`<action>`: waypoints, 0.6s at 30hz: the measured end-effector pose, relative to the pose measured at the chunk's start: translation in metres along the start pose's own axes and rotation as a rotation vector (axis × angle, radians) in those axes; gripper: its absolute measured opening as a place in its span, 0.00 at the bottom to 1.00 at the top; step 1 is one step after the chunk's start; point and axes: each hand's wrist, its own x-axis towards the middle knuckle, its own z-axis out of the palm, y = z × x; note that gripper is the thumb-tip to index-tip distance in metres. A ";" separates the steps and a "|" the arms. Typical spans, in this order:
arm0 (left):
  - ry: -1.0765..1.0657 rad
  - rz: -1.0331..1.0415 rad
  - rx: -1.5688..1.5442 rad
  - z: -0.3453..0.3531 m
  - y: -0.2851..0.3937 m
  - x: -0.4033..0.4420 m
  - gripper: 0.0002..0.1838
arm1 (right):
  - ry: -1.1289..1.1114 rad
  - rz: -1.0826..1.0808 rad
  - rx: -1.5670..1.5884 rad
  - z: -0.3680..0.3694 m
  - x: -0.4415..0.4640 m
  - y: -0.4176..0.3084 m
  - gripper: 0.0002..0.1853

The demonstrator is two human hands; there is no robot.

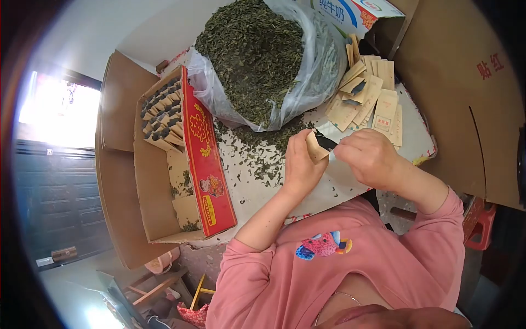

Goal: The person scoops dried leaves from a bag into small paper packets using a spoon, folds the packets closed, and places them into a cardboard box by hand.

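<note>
While leaves point(252, 55) heap at twelve o'clock, left hand point(298, 166): pinching a packet point(314, 148)!
Right hand point(368, 157): bunched beside it, can't tell what's pinched.

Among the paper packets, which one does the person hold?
The packet in the left hand; the others sit in the red-sided box or lie beside the leaf bag.

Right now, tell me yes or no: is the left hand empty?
No, the left hand holds a small tan paper packet, near the plastic bag of dark green leaves.
</note>
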 end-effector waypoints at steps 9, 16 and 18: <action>0.097 0.040 -0.063 -0.009 -0.015 -0.003 0.34 | -0.087 0.330 0.291 0.013 0.033 0.004 0.04; 0.130 0.047 -0.043 -0.017 -0.025 -0.003 0.23 | -0.259 0.930 0.827 0.013 0.053 0.009 0.07; 0.157 0.061 -0.041 -0.019 -0.026 -0.003 0.19 | -0.241 1.013 0.926 0.014 0.055 0.010 0.07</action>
